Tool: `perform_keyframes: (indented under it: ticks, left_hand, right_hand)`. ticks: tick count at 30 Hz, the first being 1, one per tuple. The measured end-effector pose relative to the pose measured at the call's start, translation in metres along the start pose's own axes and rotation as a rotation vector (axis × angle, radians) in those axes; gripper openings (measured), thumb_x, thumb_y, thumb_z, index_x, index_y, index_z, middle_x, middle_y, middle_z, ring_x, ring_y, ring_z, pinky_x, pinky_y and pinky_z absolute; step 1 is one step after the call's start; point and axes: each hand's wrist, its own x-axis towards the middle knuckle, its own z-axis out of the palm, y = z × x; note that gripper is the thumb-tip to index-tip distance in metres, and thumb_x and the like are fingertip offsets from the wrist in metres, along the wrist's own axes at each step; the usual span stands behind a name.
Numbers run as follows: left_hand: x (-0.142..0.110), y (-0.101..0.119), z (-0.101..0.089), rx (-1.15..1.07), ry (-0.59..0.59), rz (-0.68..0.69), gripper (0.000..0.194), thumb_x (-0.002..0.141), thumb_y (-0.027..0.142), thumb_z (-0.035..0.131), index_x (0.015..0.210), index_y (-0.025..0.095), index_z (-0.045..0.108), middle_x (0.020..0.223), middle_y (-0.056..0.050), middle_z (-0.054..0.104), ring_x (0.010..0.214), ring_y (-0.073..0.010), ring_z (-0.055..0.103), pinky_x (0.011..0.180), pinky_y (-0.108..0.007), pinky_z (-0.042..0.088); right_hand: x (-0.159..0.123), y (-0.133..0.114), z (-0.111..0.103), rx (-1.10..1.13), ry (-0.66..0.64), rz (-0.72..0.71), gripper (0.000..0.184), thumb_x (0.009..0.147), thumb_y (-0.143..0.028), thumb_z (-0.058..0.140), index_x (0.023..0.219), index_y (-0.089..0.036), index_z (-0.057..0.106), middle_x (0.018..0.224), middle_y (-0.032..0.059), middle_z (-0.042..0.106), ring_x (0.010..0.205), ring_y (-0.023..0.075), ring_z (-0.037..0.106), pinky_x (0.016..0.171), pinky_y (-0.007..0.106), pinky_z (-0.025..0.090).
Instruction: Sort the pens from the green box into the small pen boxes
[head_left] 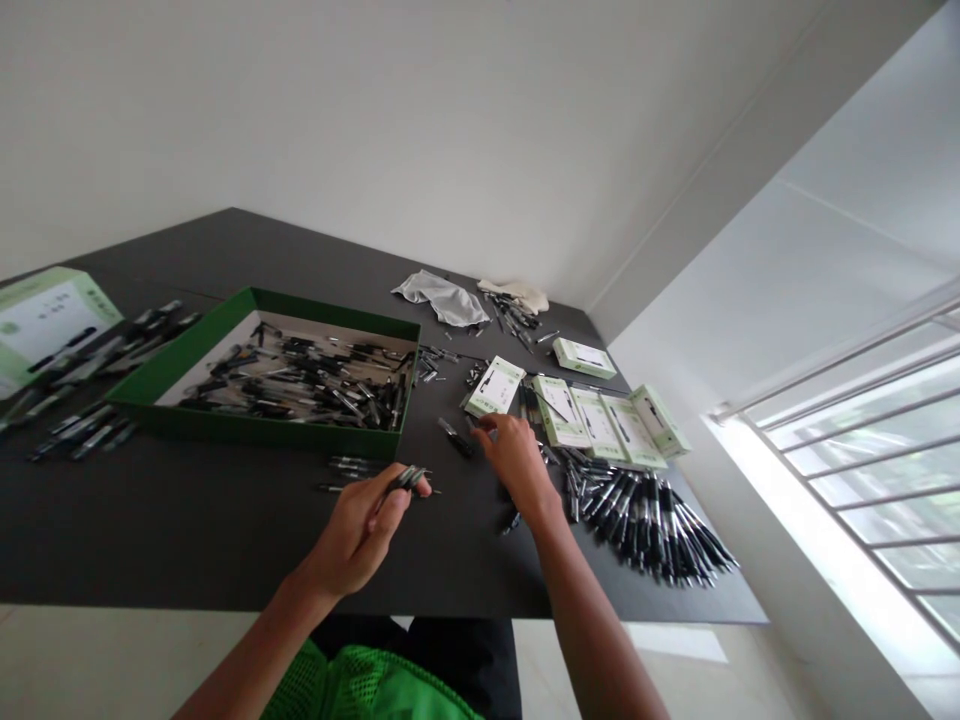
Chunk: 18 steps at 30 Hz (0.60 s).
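Observation:
My left hand (364,525) is closed around a small bundle of black and clear pens (409,478), their tips pointing right. To the right, my right hand (514,455) reaches over the table with its fingers curled together near a green and white pen box (495,387). Whatever its fingertips pinch, if anything, is too small and blurred to make out. A single pen (455,438) lies just left of those fingers. More pens (352,467) rest behind my left hand, along the front of a green tray (255,425) heaped with loose pens (322,380).
Fanned-out pens (660,525) cover the table's right side, with several pen boxes (600,425) behind them. Small parts (431,362) lie beside the tray. Cloths (442,297) lie at the back. A large box (52,325) stands far left. A barred window (877,480) is at right.

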Motion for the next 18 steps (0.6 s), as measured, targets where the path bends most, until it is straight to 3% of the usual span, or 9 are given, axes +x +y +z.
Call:
perform_keyframes:
  ticks: [8,12,15,18]
  left_hand:
    - [0.005,0.009,0.004,0.033,0.031,-0.083,0.029,0.109,0.044,0.038,0.112,0.020,0.053,0.068,0.007,0.043,0.053,-0.0116,0.039,0.054,-0.024,0.031]
    - [0.006,0.010,0.005,0.016,0.065,-0.079,0.022,0.108,0.043,0.043,0.105,0.022,0.049,0.071,0.007,0.047,0.051,-0.0094,0.037,0.050,-0.021,0.030]
    - [0.005,0.012,0.005,0.001,0.101,-0.091,0.022,0.106,0.041,0.048,0.099,0.021,0.050,0.073,0.006,0.049,0.054,-0.0093,0.041,0.050,-0.020,0.034]
    - [0.007,0.014,0.006,-0.005,0.140,-0.113,0.020,0.103,0.038,0.054,0.095,0.020,0.053,0.074,0.005,0.053,0.060,-0.0104,0.051,0.054,-0.019,0.041]
  right_hand:
    - [0.009,-0.007,0.007,-0.069,-0.034,-0.006,0.017,0.095,-0.019,0.064,0.105,-0.015,0.078,0.109,0.0168,0.078,0.102,0.0283,0.075,0.087,0.034,0.053]
    - [0.007,-0.005,0.002,-0.086,-0.017,0.003,0.021,0.094,-0.016,0.060,0.105,-0.014,0.078,0.106,0.0175,0.078,0.098,0.0295,0.075,0.083,0.035,0.053]
    - [0.000,-0.002,-0.012,0.052,0.034,-0.079,0.019,0.093,-0.018,0.061,0.103,-0.015,0.077,0.098,0.0118,0.079,0.091,0.0237,0.074,0.081,0.032,0.052]
    - [-0.015,-0.006,-0.033,0.309,0.091,-0.225,0.016,0.089,-0.021,0.067,0.100,-0.016,0.077,0.089,0.0052,0.077,0.067,0.0139,0.064,0.069,0.026,0.049]
